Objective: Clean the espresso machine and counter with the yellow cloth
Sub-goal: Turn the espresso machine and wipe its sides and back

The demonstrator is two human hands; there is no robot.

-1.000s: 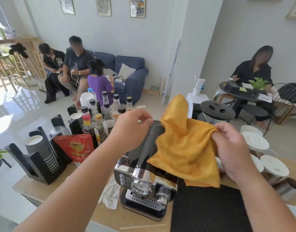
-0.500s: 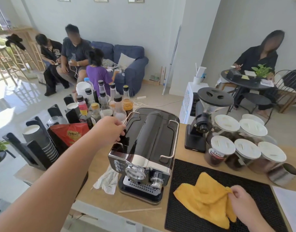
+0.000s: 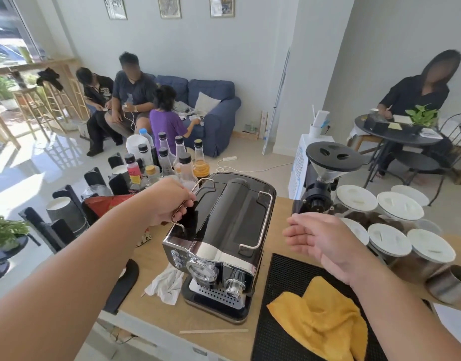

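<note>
A black and chrome espresso machine (image 3: 229, 230) stands on the wooden counter (image 3: 156, 311). My left hand (image 3: 169, 201) grips the thin metal rail on the machine's top left side. The yellow cloth (image 3: 320, 321) lies crumpled on a black rubber mat (image 3: 284, 337) to the right of the machine. My right hand (image 3: 320, 238) hovers above the mat, just right of the machine, fingers relaxed and holding nothing.
A crumpled white tissue (image 3: 167, 282) and a wooden stir stick (image 3: 213, 331) lie by the machine. A coffee grinder (image 3: 325, 175) and several white-lidded jars (image 3: 396, 238) stand at the right. Syrup bottles (image 3: 172, 160) and cup holders (image 3: 65, 212) crowd the left. People sit beyond the counter.
My right hand brought the yellow cloth down from over the machine onto the black mat, let go of it and rose. My left hand took hold of the machine's left rail.
</note>
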